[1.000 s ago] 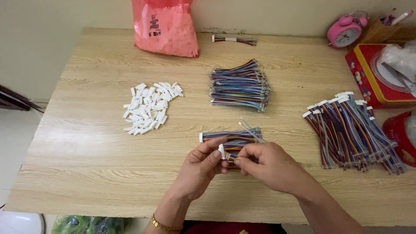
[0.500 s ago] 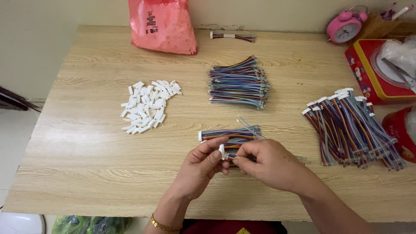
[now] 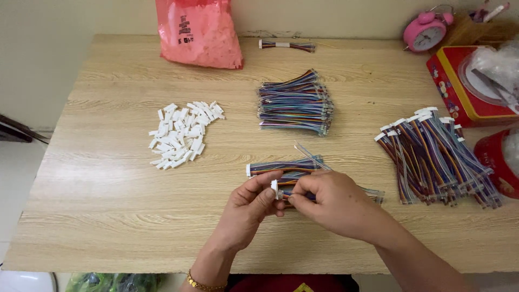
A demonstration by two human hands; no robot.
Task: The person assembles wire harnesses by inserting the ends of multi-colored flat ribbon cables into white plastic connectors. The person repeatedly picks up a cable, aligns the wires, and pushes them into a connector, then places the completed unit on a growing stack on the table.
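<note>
Small white connector (image 3: 274,187) pinched against a multicoloured wire bundle (image 3: 285,166) over a wooden table (image 3: 108,205).

Left hand (image 3: 250,208) closed on the connector's near end, thumb and fingertips together; right hand (image 3: 330,203) clamped on the loose wire ends just beside it, both above the table's front middle, touching the bundle lying there. Judged likely to miss a slot or bend a wire tip, given the fine wires crowded together and partly hidden under the right fingers. Also at risk: connector dropped among the bundle's strands. Spare white connectors (image 3: 184,132) heaped well apart to the left; finished wire sets (image 3: 438,157) stacked to the right; unworked wires (image 3: 294,103) behind.
</note>
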